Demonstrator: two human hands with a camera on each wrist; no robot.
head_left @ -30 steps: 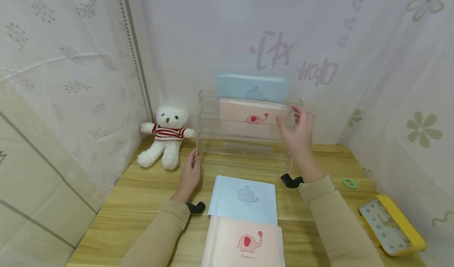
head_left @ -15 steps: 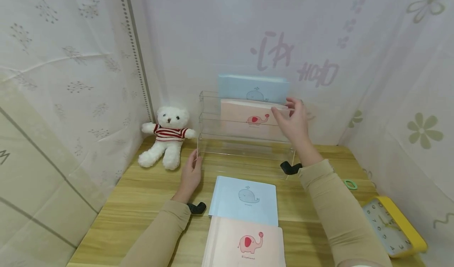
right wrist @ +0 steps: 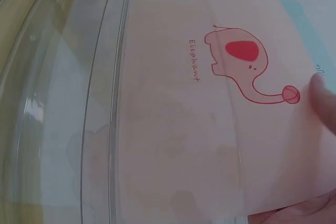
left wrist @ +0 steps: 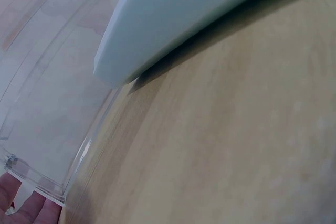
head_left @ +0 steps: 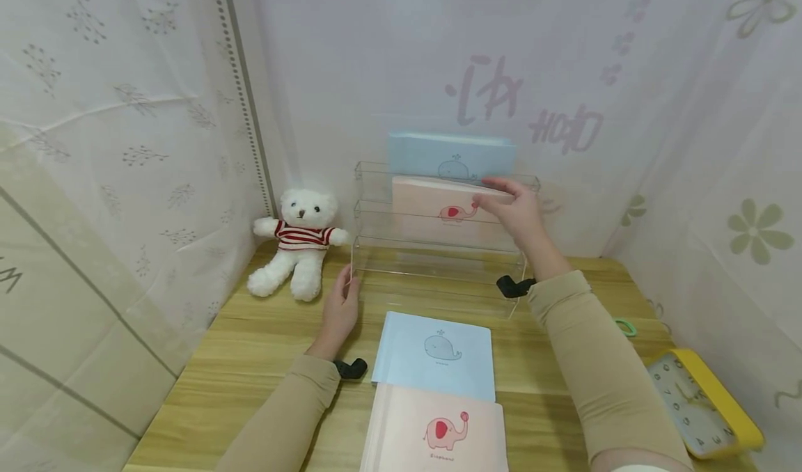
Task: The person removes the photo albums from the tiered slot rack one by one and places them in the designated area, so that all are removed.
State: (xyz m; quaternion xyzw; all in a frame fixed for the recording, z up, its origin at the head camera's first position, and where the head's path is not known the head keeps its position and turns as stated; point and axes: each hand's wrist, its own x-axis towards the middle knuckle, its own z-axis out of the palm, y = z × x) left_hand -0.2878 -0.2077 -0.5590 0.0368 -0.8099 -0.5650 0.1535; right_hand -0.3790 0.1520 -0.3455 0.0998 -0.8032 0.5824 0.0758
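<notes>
A clear tiered rack point(head_left: 432, 266) stands at the back of the table. My left hand point(head_left: 341, 312) holds its left side panel low down; several of its fingertips show at that panel's edge in the left wrist view. A pink book point(head_left: 420, 207) with an elephant stands in a middle tier. At its upper right corner, my right hand point(head_left: 516, 214) grips it, thumb point(right wrist: 324, 100) on the front cover and fingers behind. Behind it in the top tier stands a blue book point(head_left: 416, 153) with a whale.
Flat on the table before the rack lie a blue whale book point(head_left: 432, 354) and a pink elephant book point(head_left: 401, 430) overlapping it. A white teddy bear point(head_left: 301, 239) sits left of the rack. To the right are a yellow clock point(head_left: 717, 402) and a green ring point(head_left: 625, 327).
My right hand has moved left from the rack's right end onto the upright pink book's top right corner. The left hand has stayed at the rack's side.
</notes>
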